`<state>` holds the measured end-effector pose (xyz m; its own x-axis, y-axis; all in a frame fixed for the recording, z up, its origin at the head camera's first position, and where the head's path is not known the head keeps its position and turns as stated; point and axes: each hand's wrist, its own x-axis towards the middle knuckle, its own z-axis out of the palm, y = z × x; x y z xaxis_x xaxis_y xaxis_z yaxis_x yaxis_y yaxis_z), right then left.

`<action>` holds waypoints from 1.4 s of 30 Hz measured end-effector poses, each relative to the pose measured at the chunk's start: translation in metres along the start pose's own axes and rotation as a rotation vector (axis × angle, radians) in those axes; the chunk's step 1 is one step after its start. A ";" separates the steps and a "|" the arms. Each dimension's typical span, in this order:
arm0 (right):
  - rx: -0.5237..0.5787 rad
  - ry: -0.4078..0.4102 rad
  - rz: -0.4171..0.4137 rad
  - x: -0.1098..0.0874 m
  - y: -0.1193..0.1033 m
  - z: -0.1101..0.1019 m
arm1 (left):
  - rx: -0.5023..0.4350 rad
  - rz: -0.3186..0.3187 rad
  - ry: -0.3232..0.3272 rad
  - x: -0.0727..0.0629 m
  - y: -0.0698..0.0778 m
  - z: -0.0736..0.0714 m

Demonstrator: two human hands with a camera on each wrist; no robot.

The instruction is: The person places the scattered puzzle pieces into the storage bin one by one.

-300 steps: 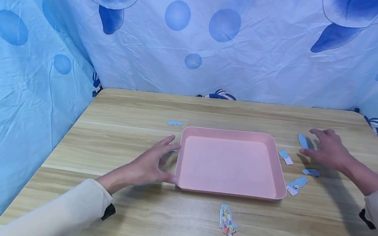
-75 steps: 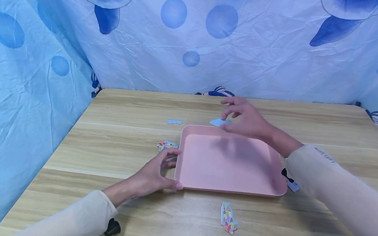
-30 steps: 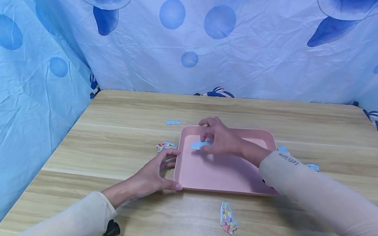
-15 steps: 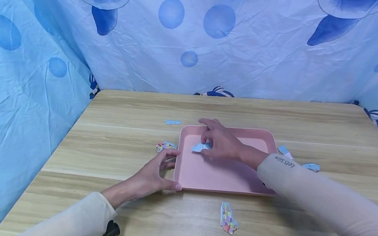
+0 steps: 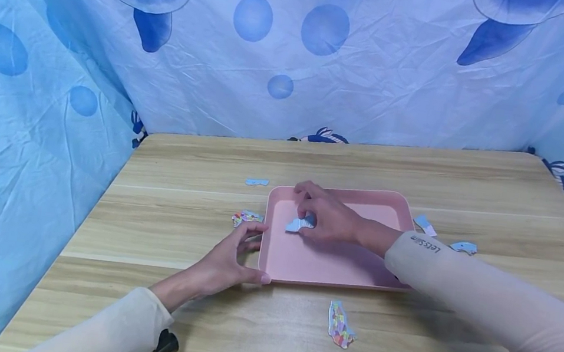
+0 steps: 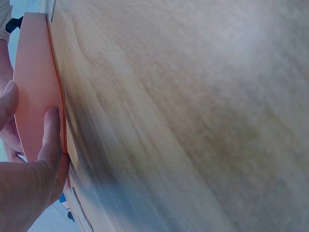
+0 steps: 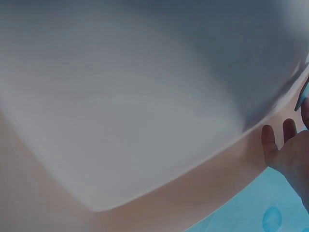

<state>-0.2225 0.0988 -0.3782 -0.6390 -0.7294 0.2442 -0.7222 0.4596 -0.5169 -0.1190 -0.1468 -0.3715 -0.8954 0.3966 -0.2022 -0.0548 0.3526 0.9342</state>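
A shallow pink tray (image 5: 334, 266) lies on the wooden table. My left hand (image 5: 225, 258) holds its left end, thumb at the front corner and fingers along the left side. The left wrist view shows those fingers against the tray's outer wall. Inside the tray, towards its back left, my right hand (image 5: 327, 215) pinches a light blue puzzle piece (image 5: 298, 224) between thumb and fingers. Whether the piece touches the tray floor, I cannot tell. At the edge of the right wrist view, the right fingers (image 7: 268, 140) show with a sliver of the piece (image 7: 302, 94).
Colourful puzzle pieces lie left of the tray (image 5: 247, 217) and in front of it (image 5: 340, 326). A thin blue piece (image 5: 257, 182) sits behind on the left. Right of the tray are a blue-and-white piece (image 5: 425, 225) and a blue piece (image 5: 464, 247). A blue printed curtain (image 5: 290, 34) hangs behind.
My right hand picked up the light blue piece behind the tray and brought it inside, then tilted it and shifted it slightly nearer. The left hand has stayed at the tray's left end.
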 end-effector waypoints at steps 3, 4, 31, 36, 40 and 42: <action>-0.016 -0.006 -0.016 0.000 0.001 0.001 | 0.004 0.001 -0.003 0.000 0.001 0.000; -0.021 -0.007 -0.021 0.000 0.002 0.001 | 0.003 0.002 -0.004 0.000 0.001 0.000; -0.111 -0.063 0.065 0.004 0.000 0.000 | -0.013 -0.025 0.018 0.001 0.002 0.002; -0.024 -0.050 0.059 0.002 -0.001 -0.004 | -0.020 -0.013 0.007 0.000 0.002 0.002; 0.021 -0.039 0.044 0.000 -0.002 -0.008 | -0.022 -0.011 0.008 0.000 0.001 0.002; 0.025 -0.028 0.037 -0.001 -0.003 -0.011 | -0.023 -0.011 0.012 0.000 0.001 0.002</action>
<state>-0.2224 0.1036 -0.3682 -0.6574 -0.7260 0.2019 -0.6910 0.4738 -0.5459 -0.1182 -0.1450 -0.3708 -0.9000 0.3825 -0.2090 -0.0745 0.3375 0.9384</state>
